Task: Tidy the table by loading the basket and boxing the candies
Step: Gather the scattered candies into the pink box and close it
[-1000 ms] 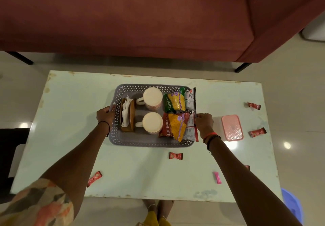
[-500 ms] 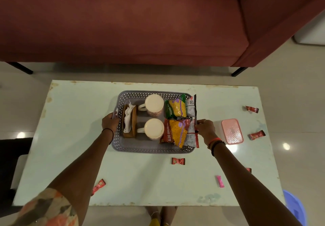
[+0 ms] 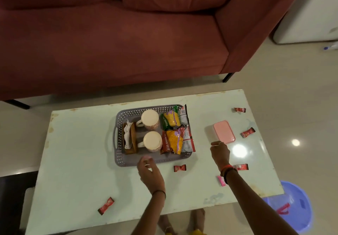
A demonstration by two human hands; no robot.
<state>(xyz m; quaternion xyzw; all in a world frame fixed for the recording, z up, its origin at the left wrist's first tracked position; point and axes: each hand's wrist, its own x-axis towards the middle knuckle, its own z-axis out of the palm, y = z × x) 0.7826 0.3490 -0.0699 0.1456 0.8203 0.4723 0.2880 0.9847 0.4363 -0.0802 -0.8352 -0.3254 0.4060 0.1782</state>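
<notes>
Both hands empty, the right hand nears the light, rigid pink candy box, best gripped by its sides.

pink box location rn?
Head view: pink box sits lid-on at the table's right, between the basket and a red candy, just beyond the right hand.

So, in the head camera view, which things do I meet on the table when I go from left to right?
Red candy → grey basket → left hand → red candy → right hand → pink box → red candy.
</notes>
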